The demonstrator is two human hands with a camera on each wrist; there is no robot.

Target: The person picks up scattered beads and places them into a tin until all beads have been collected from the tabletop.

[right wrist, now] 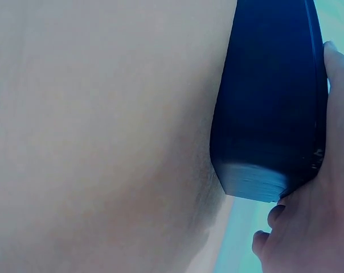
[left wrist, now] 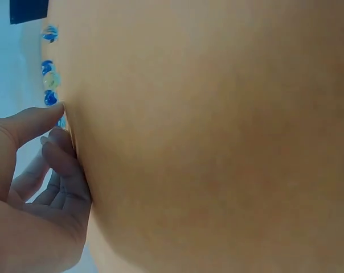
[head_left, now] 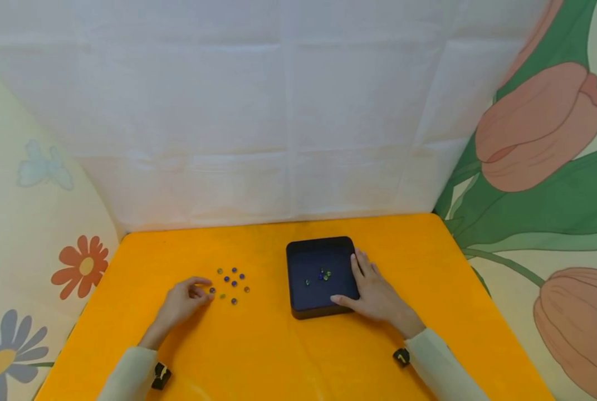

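Observation:
My left hand (head_left: 182,303) is at the left edge of several loose glass marbles, blue and yellowish-green, on the orange tabletop. A dark marble (head_left: 212,290) lies between the tips of its thumb and forefinger, which stand a little apart around it. In the left wrist view more marbles (left wrist: 50,98) line up beyond the thumb. To the right is a square black tray (head_left: 306,259) with several marbles (head_left: 326,275) on its floor. My right hand (head_left: 378,294) holds the tray at its right side, thumb over the near rim and fingers along the outer wall.
The orange tabletop (head_left: 258,356) runs back to a white sheet (head_left: 228,111). Flower-printed cloths (head_left: 529,223) hang at both sides. A black wrist device (head_left: 161,376) shows by the left sleeve and another (head_left: 401,357) by the right one.

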